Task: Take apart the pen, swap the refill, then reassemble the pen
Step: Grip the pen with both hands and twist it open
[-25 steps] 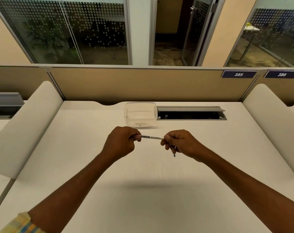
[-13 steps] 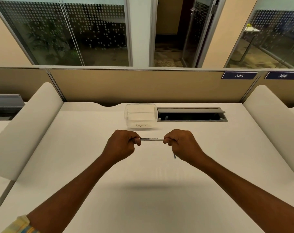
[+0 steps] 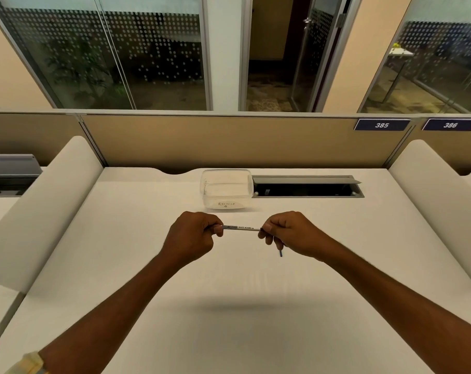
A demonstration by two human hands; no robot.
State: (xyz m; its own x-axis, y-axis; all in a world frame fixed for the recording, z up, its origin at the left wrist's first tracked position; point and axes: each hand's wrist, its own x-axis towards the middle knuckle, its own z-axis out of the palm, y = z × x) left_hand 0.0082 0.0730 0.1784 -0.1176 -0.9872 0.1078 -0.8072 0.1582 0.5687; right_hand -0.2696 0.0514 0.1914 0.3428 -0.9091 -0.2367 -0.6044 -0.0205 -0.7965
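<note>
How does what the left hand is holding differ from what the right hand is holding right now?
The left hand pinches only one end of the white pen; the right hand pinches the other end and also holds a thin dark stick, perhaps a refill. The left hand's lower fingers curl into a fist; the stick pokes out below the right hand. Both hands hold the pen level above the desk.

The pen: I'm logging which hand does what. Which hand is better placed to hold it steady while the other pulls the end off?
Probably the left hand: it wraps the pen in a fuller fist. The right hand pinches only the tip and also holds a thin blue-tipped stick.
</note>
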